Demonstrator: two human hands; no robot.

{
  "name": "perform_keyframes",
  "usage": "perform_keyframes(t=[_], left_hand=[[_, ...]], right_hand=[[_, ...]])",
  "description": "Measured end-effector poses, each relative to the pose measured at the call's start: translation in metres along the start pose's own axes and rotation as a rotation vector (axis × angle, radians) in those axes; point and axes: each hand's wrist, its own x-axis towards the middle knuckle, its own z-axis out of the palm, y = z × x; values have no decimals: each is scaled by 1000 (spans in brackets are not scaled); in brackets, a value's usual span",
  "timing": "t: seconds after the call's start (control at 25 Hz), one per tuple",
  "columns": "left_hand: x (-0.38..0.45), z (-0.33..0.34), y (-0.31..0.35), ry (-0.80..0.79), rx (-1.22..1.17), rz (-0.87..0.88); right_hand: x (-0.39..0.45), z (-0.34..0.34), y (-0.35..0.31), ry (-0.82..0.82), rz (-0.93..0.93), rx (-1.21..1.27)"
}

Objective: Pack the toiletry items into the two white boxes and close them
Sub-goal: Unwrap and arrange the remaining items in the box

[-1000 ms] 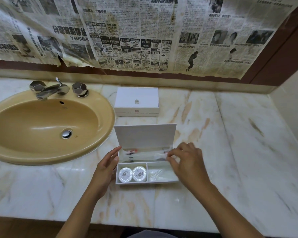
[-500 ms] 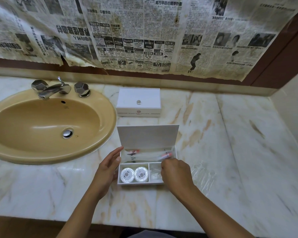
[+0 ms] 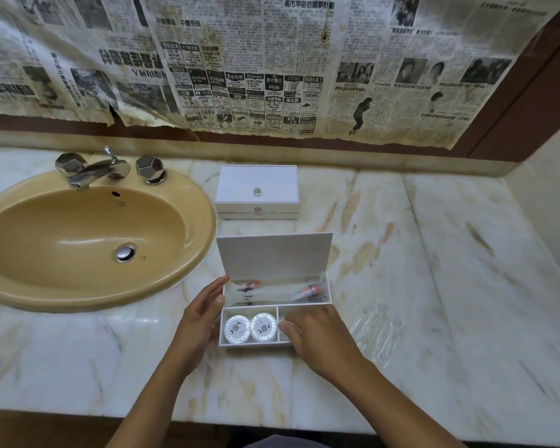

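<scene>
Open box (image 3: 326, 294) at frame centre, long axis left-right, lid up at back. L hand (image 3: 201, 321) open against its left wall; R hand (image 3: 317, 337) in lower-right compartment, grip can't tell. Shut box (image 3: 256, 192) above. Marble counter (image 3: 434, 270), sink (image 3: 78, 240) left.

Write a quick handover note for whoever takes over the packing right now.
Left hand: open, steadying the open box at its left wall.
Right hand: over the front right compartment; cannot tell if it holds anything.
In the box: two round soaps front left, wrapped items in the back section.
Second box: closed, behind.
Left: close the open box.
</scene>
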Motion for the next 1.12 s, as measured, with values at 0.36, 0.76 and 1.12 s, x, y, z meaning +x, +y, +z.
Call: perform_keyframes(t=[0.36,0.76,1.12], left_hand=[[1,-1,-1,-4,-4,-10],[-2,2,-1,-2,-7,14],[1,-1,-4,-19,-29,21]], right_hand=[[-40,-28,41,185,193,123],[-74,-12,58,-278,355,40],[-72,-7,55,-237,339,-6]])
